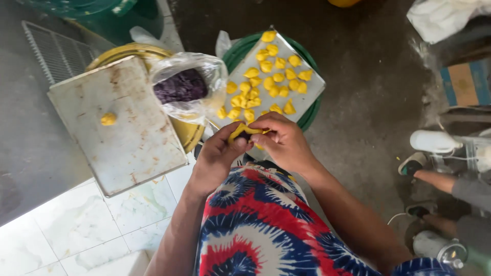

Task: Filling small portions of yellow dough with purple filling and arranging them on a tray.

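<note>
Left hand: the left hand (217, 153) is raised over the lap, thumb and fingers pressed together on the near-left end of a yellow dough piece (245, 131).
Right hand: the right hand (286, 143) meets it from the other side, fingertips (267, 128) curled down and pinching the top edge of the same piece.
Dough piece: held between both hands, above the near edge of the tray and clear of it; thin and folded, with both ends hidden under the fingers. What it encloses cannot be told.
Tray: a pale rectangular tray (314, 89) lies tilted across a round green basin (240, 48), just beyond the hands.
Tray contents: about 25 folded yellow dumplings (273, 76) sit in loose rows, many touching their neighbours; the nearest ones are partly hidden by the hands.
Filling: a clear plastic bag (204, 64) with a dark purple paste (180, 86) stands open just left of the tray, resting on a yellow round container (135, 51).
Board: a worn white board (133, 138) covers most of that container, with 1 small yellow dough ball (108, 119) near its left side, well apart from the hands.
Clothing: red, white and blue tie-dye fabric (255, 225) covers the lap below the wrists.
Bystander: another person's foot in a sandal (411, 163) rests on the floor at far right, well apart.
</note>
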